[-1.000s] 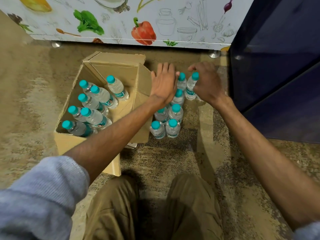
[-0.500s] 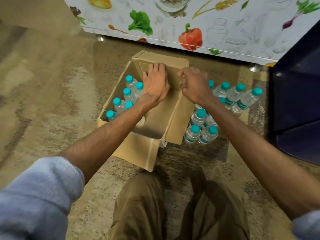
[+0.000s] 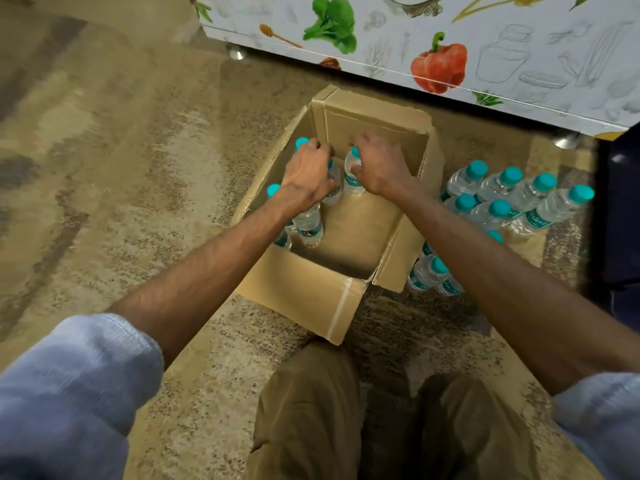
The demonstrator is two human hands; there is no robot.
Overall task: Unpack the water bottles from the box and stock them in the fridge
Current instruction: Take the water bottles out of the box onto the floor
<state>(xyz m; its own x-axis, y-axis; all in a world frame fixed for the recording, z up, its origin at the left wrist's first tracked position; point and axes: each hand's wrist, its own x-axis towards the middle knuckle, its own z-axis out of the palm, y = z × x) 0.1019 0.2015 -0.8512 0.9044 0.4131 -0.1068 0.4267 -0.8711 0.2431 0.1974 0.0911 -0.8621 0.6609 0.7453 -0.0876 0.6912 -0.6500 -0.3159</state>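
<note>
An open cardboard box [image 3: 304, 292] stands on the floor in front of my knees. Several clear water bottles with teal caps remain along its left side. My left hand [image 3: 308, 171] is closed over the top of one bottle [image 3: 333, 188] in the box. My right hand [image 3: 379, 164] grips the neck of a neighbouring bottle [image 3: 353, 178]; its label shows below my fingers. Both bottles still stand inside the box. Several unpacked bottles [image 3: 498, 202] stand in a cluster on the floor right of the box.
A fridge with a vegetable-print front [image 3: 450, 39] rises behind the box on metal feet. A dark blue panel [image 3: 620, 216] fills the right edge. My trousered knees [image 3: 381, 420] are below the box. Speckled stone floor spreads to the left.
Both hands left the bottle cluster on the floor, crossed over the box flap and reached into the box, closing on two bottles. The view swung left.
</note>
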